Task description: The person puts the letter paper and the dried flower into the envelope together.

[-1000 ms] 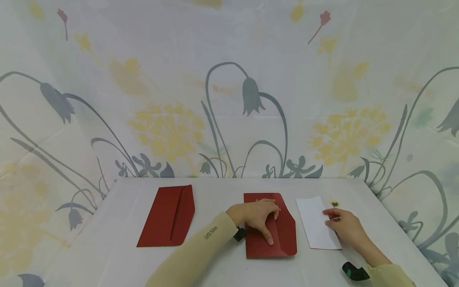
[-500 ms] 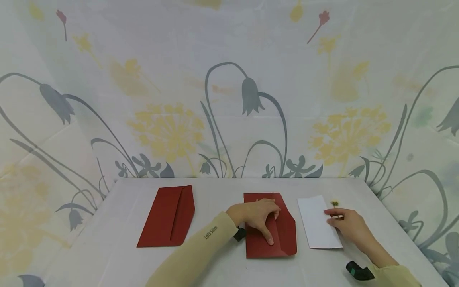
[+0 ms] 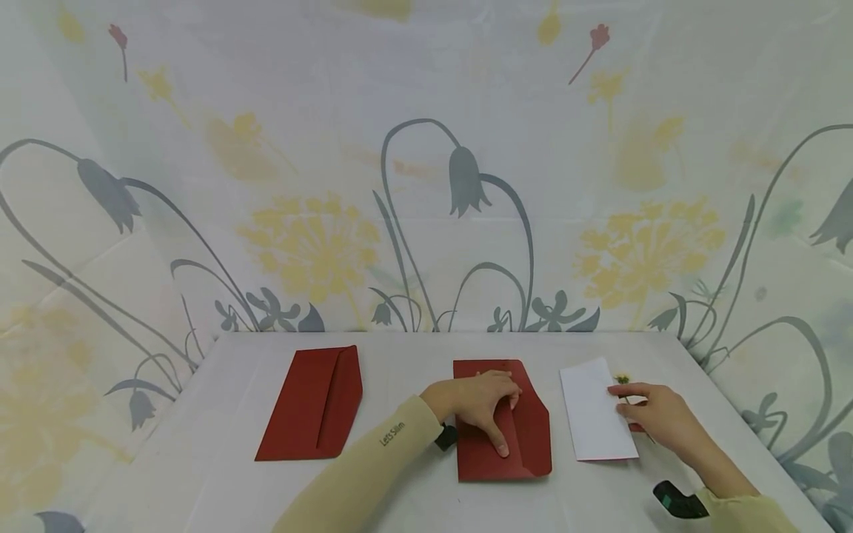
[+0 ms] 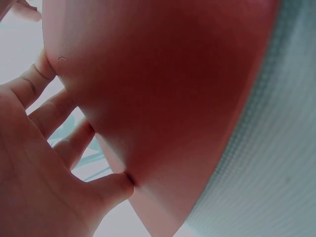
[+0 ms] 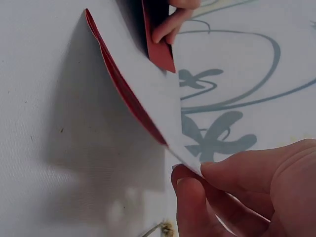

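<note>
My left hand (image 3: 481, 403) rests on a red envelope (image 3: 532, 440) in the middle of the table, its fingers spread. In the left wrist view, the fingertips and thumb tip touch the red paper (image 4: 168, 89). My right hand (image 3: 666, 422) pinches the right edge of a white card (image 3: 595, 414), between thumb and fingers in the right wrist view. That card is tilted up off the table, with red layers (image 5: 126, 94) showing along its underside. A small yellow flower (image 3: 622, 379) on a thin stem lies beside the right hand, its stem partly hidden.
A second red envelope (image 3: 309, 407) lies flat at the left of the white table (image 3: 220, 474). Behind the table hangs a flower-printed cloth (image 3: 426, 259). A black wrist camera (image 3: 678, 500) sits below the right hand.
My right hand has moved slightly to the right, drawing the white card along and raising it a little. Red now shows at its lower edge. The left hand stays on the envelope.
</note>
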Available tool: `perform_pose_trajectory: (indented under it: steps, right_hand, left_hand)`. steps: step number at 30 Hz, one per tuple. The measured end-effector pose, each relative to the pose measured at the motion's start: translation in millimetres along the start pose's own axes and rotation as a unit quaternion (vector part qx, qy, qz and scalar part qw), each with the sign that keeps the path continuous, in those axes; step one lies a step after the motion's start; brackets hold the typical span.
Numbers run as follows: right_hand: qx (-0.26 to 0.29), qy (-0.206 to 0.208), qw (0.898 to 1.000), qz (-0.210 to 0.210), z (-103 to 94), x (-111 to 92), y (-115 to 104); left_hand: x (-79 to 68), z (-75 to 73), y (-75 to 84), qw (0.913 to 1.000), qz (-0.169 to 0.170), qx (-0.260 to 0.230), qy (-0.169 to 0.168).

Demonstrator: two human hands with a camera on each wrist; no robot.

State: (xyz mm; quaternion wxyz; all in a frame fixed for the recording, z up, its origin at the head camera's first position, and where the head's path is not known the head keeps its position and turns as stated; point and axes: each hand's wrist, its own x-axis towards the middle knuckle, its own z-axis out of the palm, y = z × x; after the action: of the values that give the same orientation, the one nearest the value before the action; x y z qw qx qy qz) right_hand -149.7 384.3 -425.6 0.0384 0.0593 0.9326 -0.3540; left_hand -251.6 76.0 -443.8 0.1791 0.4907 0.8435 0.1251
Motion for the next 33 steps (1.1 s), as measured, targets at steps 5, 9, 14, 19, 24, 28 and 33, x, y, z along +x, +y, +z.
perform_pose_trajectory:
  steps: [5,9,14,19,24,28,33]
  right_hand:
    - [0.009,0.003,1.0,-0.027,-4.2,-5.8,-1.2]
    - [0.015,0.008,0.999,-0.036,-5.7,-7.7,-2.2]
    - [0.025,0.017,0.999,-0.038,-7.2,-9.6,-6.0]
    - [0.046,0.024,0.998,-0.034,-8.2,-12.5,-12.2]
    - [0.092,0.035,0.994,-0.035,-6.8,-12.8,-18.3]
    - [0.134,0.038,0.99,-0.035,-1.4,-12.0,-23.6]
    - [0.151,0.037,0.987,-0.031,8.3,-12.1,-31.9]
  left_hand:
    - [0.6,2.3,-1.1,1.0,0.003,0.0,-0.001]
    - [0.7,3.6,-1.5,1.0,0.002,0.001,-0.001]
    - [0.7,3.7,-1.2,1.0,0.003,0.002,-0.001]
    - [1.0,5.2,-1.7,1.0,0.004,0.004,-0.003]
    - [2.2,7.4,-3.4,0.9999,0.001,0.011,-0.004]
    - [2.6,7.1,-3.2,0.9999,-0.002,0.017,-0.003]
    - [1.4,3.9,-0.4,0.9998,-0.003,0.021,0.001]
